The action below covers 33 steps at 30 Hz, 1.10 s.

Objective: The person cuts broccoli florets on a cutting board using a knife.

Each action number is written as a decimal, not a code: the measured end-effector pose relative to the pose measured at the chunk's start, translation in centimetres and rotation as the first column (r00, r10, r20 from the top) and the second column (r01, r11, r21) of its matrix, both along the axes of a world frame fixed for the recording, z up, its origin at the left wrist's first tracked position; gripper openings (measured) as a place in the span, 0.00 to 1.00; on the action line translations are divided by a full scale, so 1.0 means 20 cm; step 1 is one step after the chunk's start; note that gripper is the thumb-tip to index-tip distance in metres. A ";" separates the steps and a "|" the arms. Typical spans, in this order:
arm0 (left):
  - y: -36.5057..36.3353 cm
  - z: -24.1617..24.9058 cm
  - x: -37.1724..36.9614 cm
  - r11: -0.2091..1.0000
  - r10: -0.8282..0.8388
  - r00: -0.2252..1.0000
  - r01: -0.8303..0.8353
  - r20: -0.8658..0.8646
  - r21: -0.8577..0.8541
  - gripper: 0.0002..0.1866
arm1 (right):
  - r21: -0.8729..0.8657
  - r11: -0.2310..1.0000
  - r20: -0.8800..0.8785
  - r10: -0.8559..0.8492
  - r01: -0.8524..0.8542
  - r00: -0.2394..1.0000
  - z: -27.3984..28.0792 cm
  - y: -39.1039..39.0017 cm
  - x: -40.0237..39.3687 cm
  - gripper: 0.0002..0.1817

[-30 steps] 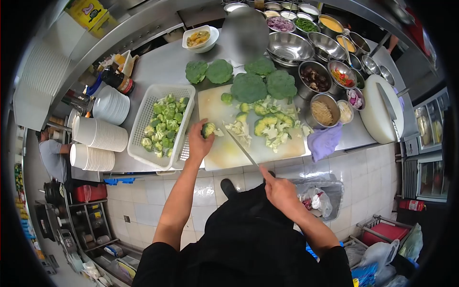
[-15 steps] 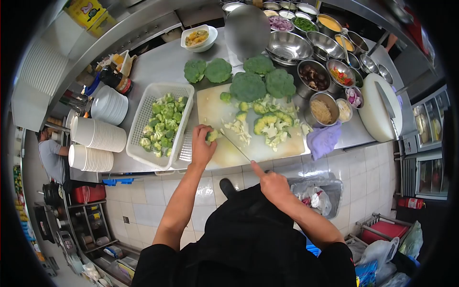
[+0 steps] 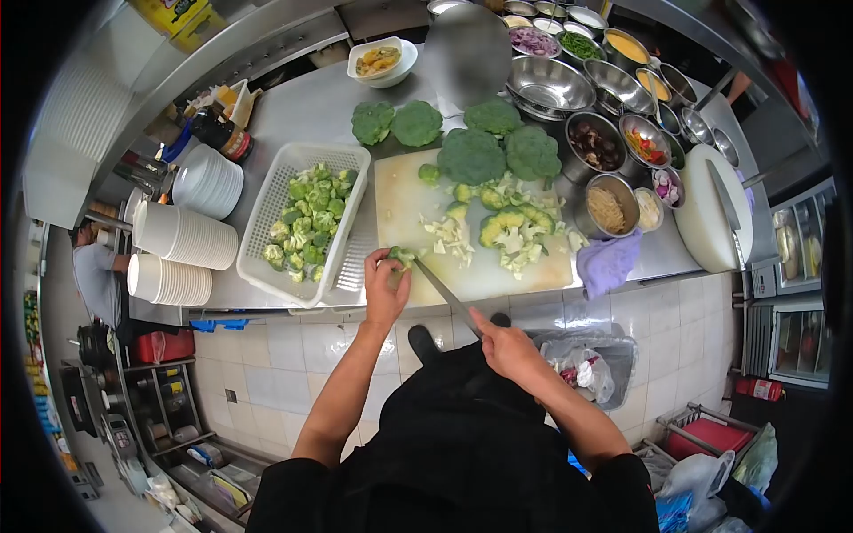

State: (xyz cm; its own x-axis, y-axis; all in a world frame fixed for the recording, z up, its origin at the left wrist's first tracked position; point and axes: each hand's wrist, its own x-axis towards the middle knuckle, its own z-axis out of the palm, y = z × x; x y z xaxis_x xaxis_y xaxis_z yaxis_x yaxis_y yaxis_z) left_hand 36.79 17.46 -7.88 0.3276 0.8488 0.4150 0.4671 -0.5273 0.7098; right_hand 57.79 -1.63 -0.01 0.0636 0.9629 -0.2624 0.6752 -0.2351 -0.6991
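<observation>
At the cutting board's (image 3: 409, 209) front left corner, my left hand (image 3: 386, 289) is closed on a broccoli floret (image 3: 404, 257). My right hand (image 3: 508, 348) grips a knife (image 3: 449, 298), whose tip reaches the floret. Cut broccoli pieces (image 3: 520, 229) and pale stem bits (image 3: 450, 238) lie on the board. Whole broccoli heads (image 3: 471, 156) rest along the board's back edge, with others on the steel counter behind. To the left of the board stands a white plastic basket (image 3: 258, 233) partly filled with florets (image 3: 313, 218).
Stacked white bowls (image 3: 182, 240) and plates (image 3: 209, 188) stand left of the basket. Right of the board are metal bowls (image 3: 607, 204), a purple cloth (image 3: 610, 264) and a round white board (image 3: 706, 213) bearing another knife (image 3: 729, 195). A lined bin (image 3: 622, 369) sits below; a person (image 3: 98, 275) is far left.
The knife has tilted so that more of its blade face shows, its tip still by the floret. My left fingers have shifted around the floret. The whole view has moved slightly.
</observation>
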 end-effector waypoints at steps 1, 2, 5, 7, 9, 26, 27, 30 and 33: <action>0.01 -0.01 0.01 1.000 0.006 1.000 -0.006 0.001 0.005 0.15 | 0.006 1.000 -0.012 0.004 -0.004 1.000 -0.02 0.01 0.01 0.34; 0.02 -0.03 0.01 0.998 0.002 0.994 0.005 0.108 -0.057 0.15 | 0.007 1.000 -0.027 0.010 -0.009 1.000 -0.04 0.00 0.02 0.34; 0.06 -0.09 0.01 0.968 0.016 0.907 0.091 0.421 -0.233 0.18 | -0.002 1.000 -0.089 -0.004 0.004 0.996 -0.03 -0.02 0.06 0.35; 0.08 -0.08 0.03 0.921 0.066 0.792 0.186 0.607 -0.343 0.22 | 0.023 1.000 -0.079 -0.012 0.014 0.997 -0.01 -0.04 0.07 0.35; 0.10 -0.04 -0.01 0.957 -0.035 0.941 0.129 0.337 -0.261 0.25 | 0.084 0.996 -0.009 -0.022 0.023 1.000 0.02 -0.07 0.06 0.35; 0.10 -0.04 -0.05 0.941 -0.083 0.976 0.144 0.203 -0.307 0.25 | 0.056 0.987 0.206 0.138 -0.152 0.969 0.23 -0.06 0.00 0.37; 0.11 -0.05 -0.06 0.940 -0.088 0.975 0.150 0.206 -0.306 0.25 | 0.042 0.986 0.226 0.145 -0.158 0.963 0.24 -0.05 0.00 0.37; 0.10 -0.06 -0.07 0.934 -0.078 0.971 0.151 0.228 -0.323 0.24 | 0.027 0.988 0.217 0.141 -0.151 0.966 0.27 -0.07 0.02 0.37; 0.09 -0.05 -0.05 0.928 -0.070 0.963 0.158 0.260 -0.336 0.24 | 0.107 0.983 0.174 0.127 -0.147 0.976 0.24 -0.03 0.01 0.34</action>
State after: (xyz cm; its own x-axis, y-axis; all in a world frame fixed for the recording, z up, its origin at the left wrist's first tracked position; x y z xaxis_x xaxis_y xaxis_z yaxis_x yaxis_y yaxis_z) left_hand 35.83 19.26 -8.90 0.3596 0.9165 0.1755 0.2122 -0.2635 0.9410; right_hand 57.94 -2.21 4.78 -0.0384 0.9890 -0.1431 0.8043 -0.0544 -0.5917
